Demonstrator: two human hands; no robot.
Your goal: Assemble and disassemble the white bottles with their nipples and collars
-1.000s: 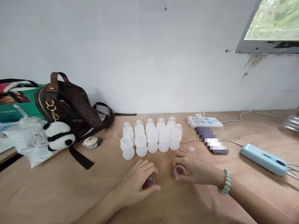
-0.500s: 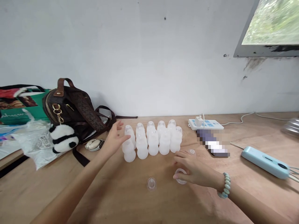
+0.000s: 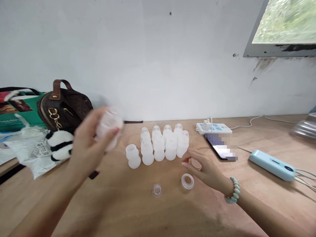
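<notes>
My left hand (image 3: 86, 144) is raised at the left, smeared by motion, with its fingers wrapped around a translucent baby bottle (image 3: 110, 126). An uncapped white bottle (image 3: 133, 157) stands at the left end of a double row of frosted bottles (image 3: 159, 149), several topped with clear domes. My right hand (image 3: 201, 168) hovers low at the right end of the row, its fingers loosely curled and apart. A clear round piece (image 3: 197, 164) shows beside its thumb; I cannot tell whether they touch. Nearer me lie a white ring (image 3: 187, 181) and a clear nipple (image 3: 157, 190).
A brown backpack (image 3: 66, 107) with a panda charm (image 3: 59, 144) and a plastic bag (image 3: 32, 148) are at the left. A power strip (image 3: 218, 128), a phone (image 3: 222, 149) and a light blue device (image 3: 271, 165) with cords lie to the right. The wall bounds the table behind.
My left hand has taken the back-left bottle from the row and lifted it up and leftward. My right thumb has moved off the white ring. The view has shifted slightly.
</notes>
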